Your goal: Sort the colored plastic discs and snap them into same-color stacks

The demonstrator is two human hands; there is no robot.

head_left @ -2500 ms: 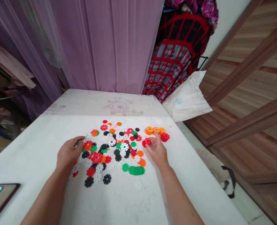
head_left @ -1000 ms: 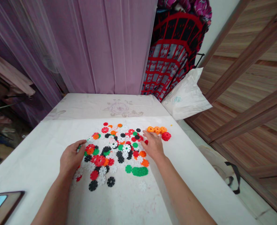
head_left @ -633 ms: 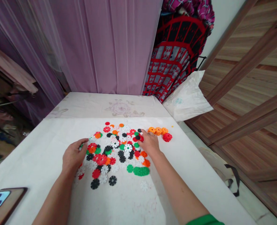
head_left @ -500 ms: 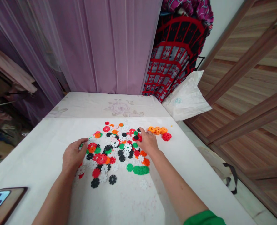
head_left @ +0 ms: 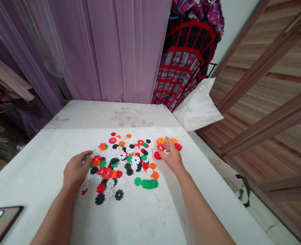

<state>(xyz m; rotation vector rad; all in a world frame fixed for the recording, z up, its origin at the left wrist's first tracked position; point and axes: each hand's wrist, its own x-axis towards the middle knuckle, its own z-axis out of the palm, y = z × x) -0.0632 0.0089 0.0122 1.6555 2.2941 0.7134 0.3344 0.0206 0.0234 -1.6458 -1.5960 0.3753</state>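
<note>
Thin notched plastic discs in red, orange, green, black and white lie in a loose spread (head_left: 121, 156) on the white table. At its left edge rests my left hand (head_left: 75, 170), thumb and fingers a little apart, with a bit of green disc showing between them. To the right of the spread, my right hand (head_left: 172, 156) is open with fingers spread. Red discs (head_left: 157, 155) lie by its thumb and fingertips. Just beyond those fingers is a row of orange discs (head_left: 161, 140), partly covered by the hand, and a red cluster (head_left: 178, 147) sits beside it.
A row of green discs (head_left: 149, 184) and a single white disc (head_left: 153, 198) lie nearer me. A phone (head_left: 2, 221) is at the table's left front. A white bag (head_left: 197, 105) stands past the right edge, before wooden doors (head_left: 265, 102). Purple curtains (head_left: 109, 51) hang behind.
My right hand has moved right, from the spread's edge to the orange row, and its fingers have spread. Red discs now lie beside it. The left hand stays at the left edge.
</note>
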